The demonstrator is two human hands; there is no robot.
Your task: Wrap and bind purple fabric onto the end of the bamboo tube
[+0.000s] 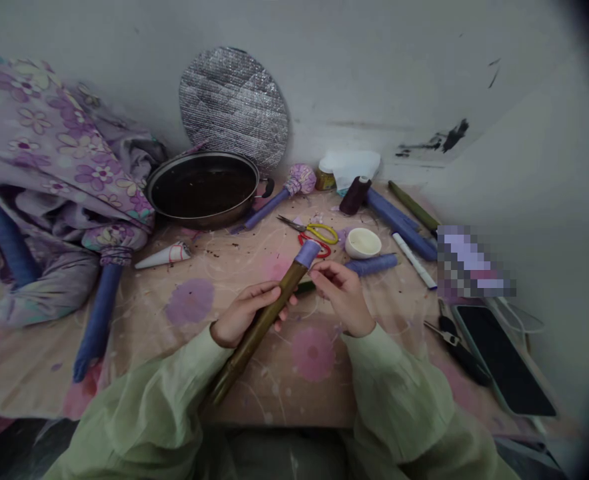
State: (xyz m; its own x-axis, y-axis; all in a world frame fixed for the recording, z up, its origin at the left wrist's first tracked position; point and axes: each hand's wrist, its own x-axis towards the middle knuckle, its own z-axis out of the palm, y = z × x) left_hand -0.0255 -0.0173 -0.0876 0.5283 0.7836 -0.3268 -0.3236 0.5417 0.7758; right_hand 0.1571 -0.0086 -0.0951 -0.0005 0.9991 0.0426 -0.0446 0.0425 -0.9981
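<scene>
My left hand [244, 312] is closed around a brown-green bamboo stick [254, 335], which slants from near the table's front edge up and to the right. A purple wrap [308, 252] covers the stick's upper end. Just below that wrap, my right hand [347, 300] pinches with thumb and forefinger; whatever lies between the fingertips is too small to make out. Partly hidden between the hands is a short dark green piece [304, 288]. Beyond the wrapped end lie scissors with yellow handles [324, 233] and a red-handled pair [319, 249].
At the back stand a dark pan [204, 187], a purple stick with a cloth head [274, 203] and a dark thread cone [355, 195]. A white bowl [363, 243], purple roll [372, 265], marker [414, 261] and phone [504, 360] lie right. Flowered cloth [69, 147] is left.
</scene>
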